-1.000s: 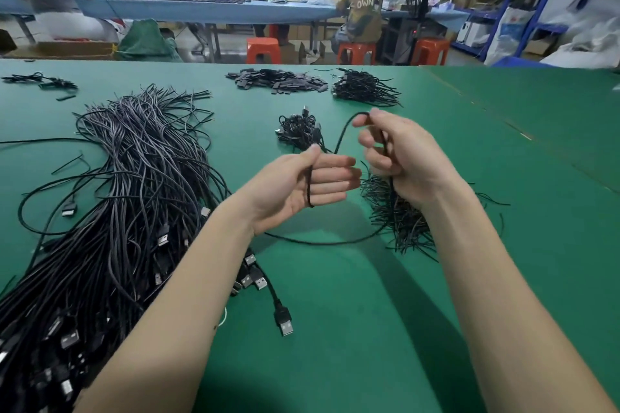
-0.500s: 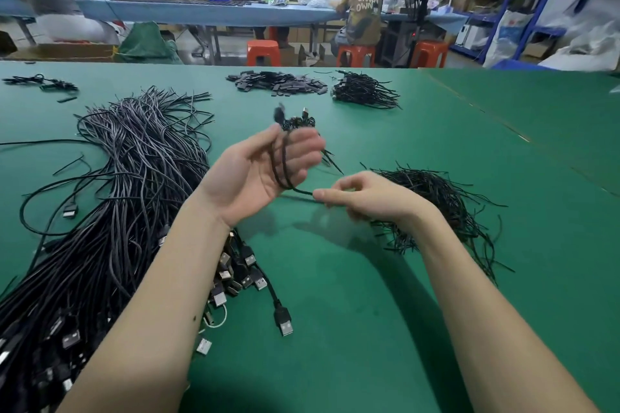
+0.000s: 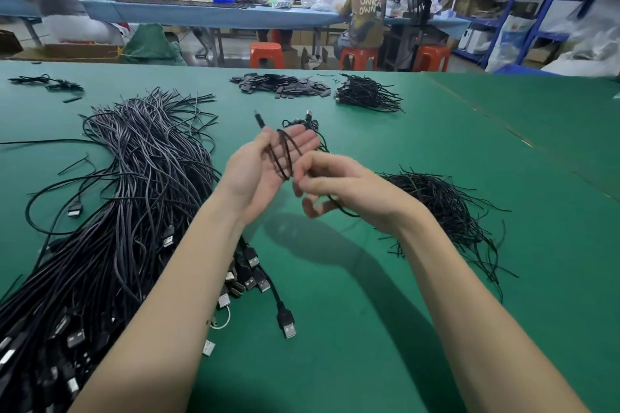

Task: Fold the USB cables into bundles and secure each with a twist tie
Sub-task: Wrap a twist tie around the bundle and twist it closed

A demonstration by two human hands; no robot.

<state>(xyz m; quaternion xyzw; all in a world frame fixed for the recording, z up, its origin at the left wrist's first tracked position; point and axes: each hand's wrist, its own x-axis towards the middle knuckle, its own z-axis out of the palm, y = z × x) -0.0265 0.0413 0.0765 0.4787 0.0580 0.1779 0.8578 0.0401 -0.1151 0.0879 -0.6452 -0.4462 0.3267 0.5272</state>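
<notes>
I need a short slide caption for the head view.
Left hand holds a looped USB cable while right hand winds it.

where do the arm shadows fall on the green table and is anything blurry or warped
Head view: soft dark shadows of both arms fall on the green table, stretching toward the camera under the right hand; the blue metal shelving leans from wide-angle distortion; the right fingers look slightly motion-blurred.
</notes>
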